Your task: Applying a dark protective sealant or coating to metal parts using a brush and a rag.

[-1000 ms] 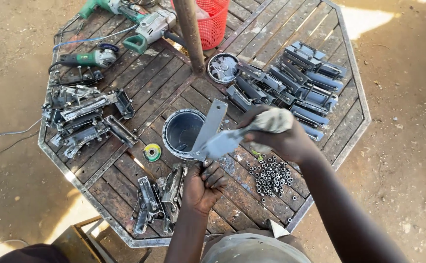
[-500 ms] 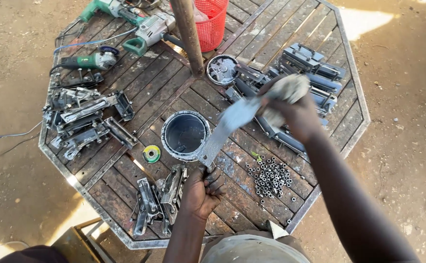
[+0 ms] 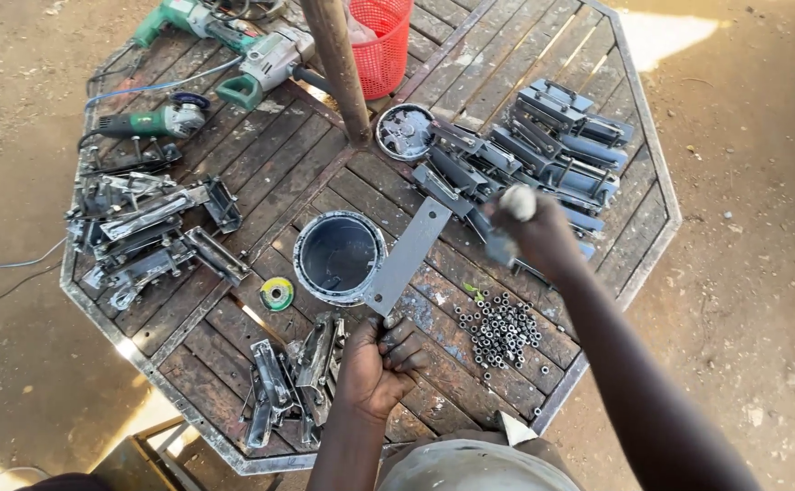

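The left hand (image 3: 372, 362) grips the flat grey metal strip (image 3: 408, 255) by its near end; stiff, probably paint-slick. The right hand (image 3: 529, 232) clutches a pale rag (image 3: 517, 203).

Octagonal slatted table (image 3: 543, 55) set on sandy ground (image 3: 743, 273); central pole (image 3: 338, 68); sunlit patch seen upper right.

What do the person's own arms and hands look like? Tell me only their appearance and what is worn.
Both forearms are bare, with no sleeves, gloves, watch or rings in view. The left hand has dark grey smears on its fingers. The right hand is blurred, so no finer detail shows.
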